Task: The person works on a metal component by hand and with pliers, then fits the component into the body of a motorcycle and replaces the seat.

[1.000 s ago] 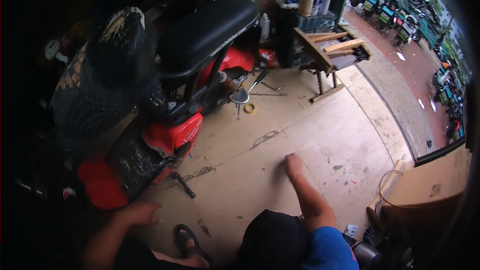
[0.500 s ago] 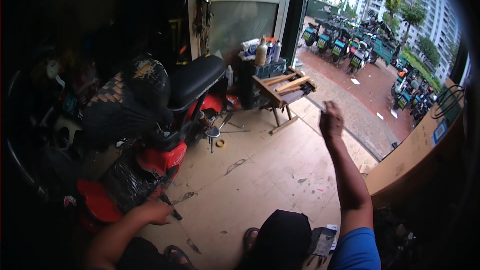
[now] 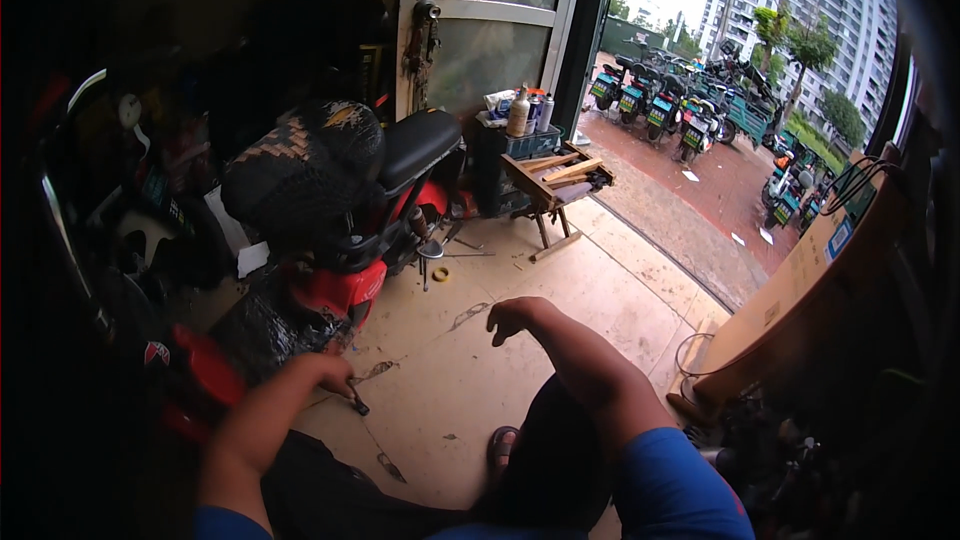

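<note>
A red scooter (image 3: 340, 290) stands on the left of the tiled floor (image 3: 560, 285), its long black seat (image 3: 425, 145) toward the far side and a worn, patched dark cover (image 3: 305, 155) beside that seat. The left hand (image 3: 328, 371) is just beside the scooter's lower near part, by a short dark stand (image 3: 359, 402); I cannot tell whether its fingers grip or touch it. The right hand (image 3: 512, 318) hangs over the floor right of the scooter, its fingers loosely bent and unclenched. Beyond the hands lie a yellow ring (image 3: 441, 274) and a few slim tools (image 3: 466, 244). Farther off, 1 wooden stand (image 3: 556, 180) carries loose slats, near a dark case (image 3: 530, 143) bearing a bottle (image 3: 518, 112) and 2 cans (image 3: 541, 112). A cardboard box (image 3: 800, 275) leans at right; parked scooters (image 3: 660, 110) line the paving outside.
</note>
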Action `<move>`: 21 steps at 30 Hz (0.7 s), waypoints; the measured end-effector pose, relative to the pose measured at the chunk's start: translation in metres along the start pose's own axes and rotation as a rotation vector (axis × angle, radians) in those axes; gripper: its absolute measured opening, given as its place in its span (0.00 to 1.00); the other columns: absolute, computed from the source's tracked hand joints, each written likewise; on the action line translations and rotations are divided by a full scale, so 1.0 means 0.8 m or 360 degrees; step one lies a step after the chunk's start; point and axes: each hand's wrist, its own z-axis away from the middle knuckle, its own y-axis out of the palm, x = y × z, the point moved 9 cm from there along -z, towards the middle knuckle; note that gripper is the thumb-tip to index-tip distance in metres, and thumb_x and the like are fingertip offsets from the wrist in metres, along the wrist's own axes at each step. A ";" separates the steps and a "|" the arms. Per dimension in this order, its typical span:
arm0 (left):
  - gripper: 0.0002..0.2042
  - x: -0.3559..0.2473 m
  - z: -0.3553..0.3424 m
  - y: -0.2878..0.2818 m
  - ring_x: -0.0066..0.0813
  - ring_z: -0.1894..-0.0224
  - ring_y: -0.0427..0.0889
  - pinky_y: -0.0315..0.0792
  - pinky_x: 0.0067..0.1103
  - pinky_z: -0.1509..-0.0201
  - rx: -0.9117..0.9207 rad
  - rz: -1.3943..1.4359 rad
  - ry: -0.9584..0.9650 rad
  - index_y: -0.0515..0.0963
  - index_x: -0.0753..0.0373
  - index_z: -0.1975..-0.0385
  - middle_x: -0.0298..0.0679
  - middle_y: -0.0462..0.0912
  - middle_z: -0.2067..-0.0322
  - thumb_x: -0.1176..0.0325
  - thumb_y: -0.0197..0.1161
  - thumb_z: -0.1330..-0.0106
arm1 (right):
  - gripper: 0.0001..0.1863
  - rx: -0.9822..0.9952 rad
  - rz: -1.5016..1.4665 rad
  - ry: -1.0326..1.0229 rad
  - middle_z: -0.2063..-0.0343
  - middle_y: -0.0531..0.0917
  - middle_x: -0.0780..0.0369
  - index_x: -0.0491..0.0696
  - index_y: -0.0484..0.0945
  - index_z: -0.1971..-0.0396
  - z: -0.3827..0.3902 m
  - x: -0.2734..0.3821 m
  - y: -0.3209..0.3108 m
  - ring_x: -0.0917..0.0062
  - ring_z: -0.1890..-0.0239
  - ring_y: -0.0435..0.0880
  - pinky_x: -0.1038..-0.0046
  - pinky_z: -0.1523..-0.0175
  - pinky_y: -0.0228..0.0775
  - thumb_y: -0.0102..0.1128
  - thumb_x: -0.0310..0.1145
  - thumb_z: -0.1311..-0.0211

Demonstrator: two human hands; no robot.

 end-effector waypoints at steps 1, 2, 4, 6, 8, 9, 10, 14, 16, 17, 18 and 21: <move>0.33 -0.003 0.006 -0.005 0.46 0.42 0.80 0.75 0.35 0.41 -0.0074 0.0080 0.0048 0.75 0.63 0.39 0.49 0.81 0.43 0.45 0.68 0.37 | 0.24 0.0206 -0.0115 0.0262 0.65 0.87 0.54 0.47 0.84 0.56 0.009 -0.045 0.024 0.62 0.61 0.84 0.61 0.54 0.76 0.75 0.49 0.46; 0.34 0.010 0.022 -0.005 0.45 0.42 0.80 0.74 0.34 0.41 -0.0154 0.0174 0.0050 0.75 0.62 0.39 0.49 0.80 0.43 0.44 0.69 0.38 | 0.22 0.0395 -0.0218 0.0481 0.67 0.87 0.53 0.46 0.84 0.61 0.013 -0.068 0.035 0.62 0.64 0.83 0.60 0.57 0.76 0.74 0.49 0.46; 0.34 0.056 0.029 0.009 0.45 0.42 0.80 0.74 0.33 0.40 -0.0216 0.0369 -0.0132 0.75 0.62 0.39 0.49 0.80 0.43 0.44 0.69 0.39 | 0.26 0.0049 0.0137 0.0269 0.66 0.86 0.51 0.42 0.83 0.61 0.010 -0.088 0.009 0.61 0.65 0.83 0.60 0.57 0.76 0.73 0.51 0.47; 0.35 0.074 0.027 0.014 0.46 0.42 0.80 0.73 0.33 0.39 -0.0266 0.0573 -0.0290 0.74 0.62 0.38 0.49 0.80 0.43 0.43 0.69 0.39 | 0.28 -0.0233 0.0103 0.0421 0.61 0.87 0.51 0.45 0.83 0.53 0.021 -0.125 -0.002 0.60 0.61 0.85 0.61 0.53 0.77 0.73 0.51 0.47; 0.33 0.082 0.032 0.016 0.38 0.60 0.86 0.84 0.31 0.65 -0.0365 0.0647 -0.0241 0.71 0.52 0.32 0.44 0.80 0.43 0.52 0.72 0.38 | 0.32 -0.0128 0.0120 0.0468 0.58 0.87 0.51 0.47 0.81 0.46 0.018 -0.111 -0.006 0.61 0.57 0.86 0.63 0.50 0.78 0.72 0.51 0.46; 0.33 0.088 0.038 0.023 0.38 0.61 0.86 0.84 0.32 0.64 -0.0436 0.0710 -0.0182 0.71 0.53 0.33 0.45 0.80 0.43 0.51 0.72 0.38 | 0.27 -0.0090 0.0069 0.0401 0.59 0.87 0.50 0.43 0.84 0.53 0.016 -0.089 -0.006 0.59 0.57 0.86 0.60 0.51 0.78 0.69 0.51 0.44; 0.33 0.091 0.038 0.020 0.38 0.61 0.86 0.84 0.32 0.64 -0.0448 0.0701 -0.0196 0.71 0.53 0.33 0.45 0.80 0.43 0.51 0.72 0.38 | 0.25 -0.0076 0.0010 0.0353 0.60 0.87 0.49 0.40 0.86 0.61 0.023 -0.081 -0.009 0.56 0.57 0.86 0.58 0.52 0.77 0.67 0.50 0.41; 0.31 0.085 0.036 0.021 0.39 0.61 0.86 0.84 0.32 0.65 -0.0369 0.0658 -0.0128 0.74 0.51 0.35 0.45 0.81 0.45 0.50 0.71 0.38 | 0.24 0.0112 -0.0504 0.0493 0.68 0.86 0.53 0.39 0.85 0.59 0.034 -0.056 0.005 0.66 0.67 0.84 0.62 0.64 0.79 0.66 0.47 0.42; 0.30 0.080 0.041 0.015 0.39 0.61 0.86 0.84 0.32 0.65 -0.0428 0.0671 -0.0059 0.75 0.51 0.36 0.45 0.82 0.46 0.50 0.71 0.38 | 0.24 0.0090 -0.0514 0.0516 0.68 0.85 0.54 0.39 0.84 0.57 0.032 -0.053 -0.001 0.66 0.68 0.83 0.63 0.65 0.79 0.66 0.46 0.43; 0.29 0.076 0.038 0.009 0.40 0.60 0.86 0.84 0.33 0.66 -0.0454 0.0634 -0.0028 0.76 0.51 0.37 0.45 0.82 0.46 0.51 0.70 0.37 | 0.29 0.0138 -0.0513 0.0594 0.64 0.86 0.53 0.44 0.80 0.49 0.031 -0.071 0.005 0.65 0.64 0.84 0.62 0.59 0.80 0.71 0.49 0.44; 0.27 0.073 0.036 0.003 0.40 0.59 0.86 0.84 0.34 0.67 -0.0480 0.0597 -0.0001 0.77 0.51 0.38 0.45 0.83 0.47 0.51 0.70 0.36 | 0.35 0.0185 -0.0513 0.0667 0.60 0.87 0.53 0.50 0.76 0.40 0.030 -0.088 0.010 0.65 0.60 0.86 0.61 0.54 0.82 0.75 0.51 0.45; 0.31 0.042 0.040 -0.012 0.42 0.48 0.82 0.77 0.32 0.47 -0.0348 0.0665 -0.0042 0.75 0.57 0.37 0.48 0.82 0.45 0.46 0.68 0.37 | 0.37 0.0225 -0.0525 0.0722 0.59 0.86 0.52 0.50 0.73 0.37 0.042 -0.122 0.030 0.63 0.59 0.85 0.59 0.52 0.81 0.74 0.52 0.43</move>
